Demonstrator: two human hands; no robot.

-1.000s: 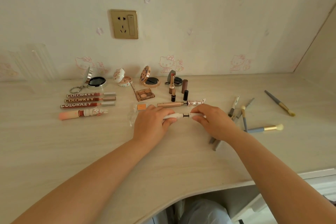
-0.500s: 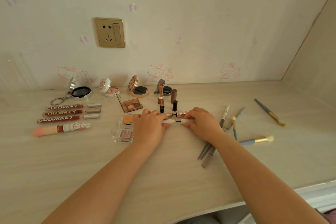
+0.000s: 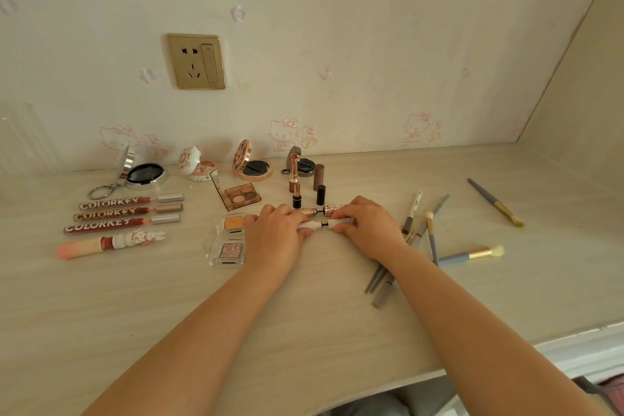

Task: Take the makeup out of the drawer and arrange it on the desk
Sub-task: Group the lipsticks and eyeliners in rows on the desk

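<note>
Left hand (image 3: 275,236) and right hand (image 3: 366,230) each pinch one end of the white pen (image 3: 320,224), fingers curled, on the desk (image 3: 304,314).

Desk (image 3: 135,314): pale wood grain. Socket (image 3: 196,61): gold. Glosses (image 3: 128,213): dark red, white lettering, silver caps. Brushes (image 3: 469,255): grey-blue handles, gold ferrules. Wallpaper (image 3: 337,44): cream, pink cats.

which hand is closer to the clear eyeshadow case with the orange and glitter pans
Left. The left hand sits right beside the clear eyeshadow case, its edge touching or nearly touching it. The right hand is farther over, on the far side of the white tube both hands hold.
</note>
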